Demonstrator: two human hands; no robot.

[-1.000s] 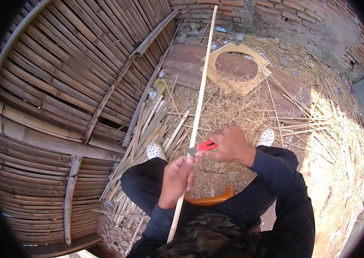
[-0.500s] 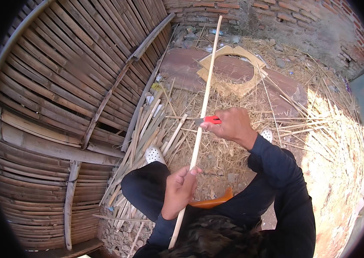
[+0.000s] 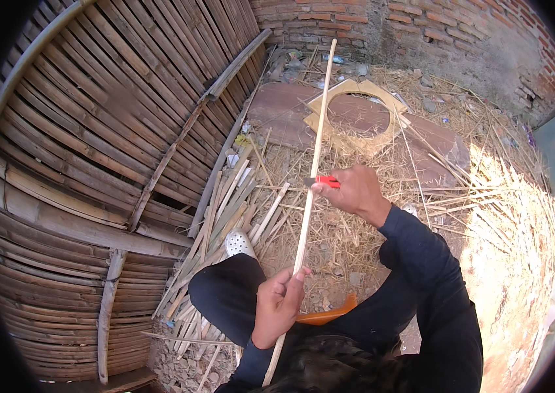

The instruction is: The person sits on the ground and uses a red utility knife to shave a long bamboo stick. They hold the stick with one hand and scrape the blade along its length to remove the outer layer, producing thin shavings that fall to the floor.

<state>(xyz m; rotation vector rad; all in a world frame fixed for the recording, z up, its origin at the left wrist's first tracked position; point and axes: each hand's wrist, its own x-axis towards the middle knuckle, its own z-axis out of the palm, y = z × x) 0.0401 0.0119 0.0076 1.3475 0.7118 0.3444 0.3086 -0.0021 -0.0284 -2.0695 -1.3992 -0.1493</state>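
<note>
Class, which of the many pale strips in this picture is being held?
The long strip slanting up through the left hand, with the red-handled knife in the right hand across it; the other strips lie on the ground.

The knife handle (image 3: 328,181) is red — the stick (image 3: 305,226) cream.

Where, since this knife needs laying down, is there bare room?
The brown board looks mostly bare at its left end, between slatted wall and holed panel; so does sunlit ground beyond your right sleeve, though glare hides detail. Crowded: wallside strips, straw ahead.
</note>
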